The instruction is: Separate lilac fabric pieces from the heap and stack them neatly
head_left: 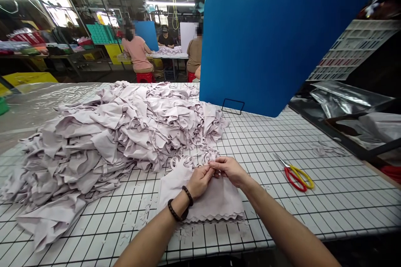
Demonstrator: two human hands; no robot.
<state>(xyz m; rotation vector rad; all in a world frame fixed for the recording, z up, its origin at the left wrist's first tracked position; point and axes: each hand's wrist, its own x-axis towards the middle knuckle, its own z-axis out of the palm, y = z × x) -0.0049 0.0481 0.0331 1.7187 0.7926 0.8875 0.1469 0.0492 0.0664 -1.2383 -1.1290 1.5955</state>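
Observation:
A flat stack of pale lilac fabric pieces (216,204) with zigzag-cut lower edges lies in front of me on the table. At its upper edge, thin straps of the same cloth are bunched. My left hand (201,179), below a wrist with two dark beaded bracelets, pinches the fabric near the straps. Touching it, my right hand (228,170) has its thumb and fingers closed on the same spot. The exact bit between the fingertips is hidden. Scissors (296,175) with one red and one yellow handle lie on the table to the right, blades slightly apart.
A large heap of lilac fabric (125,129) covers the left and back of the grid-patterned table (260,146). A blue board (266,50) on a wire stand rises behind. Trays with plastic bags (354,96) line the right. Fabric scraps lie about; people sit at a farther table.

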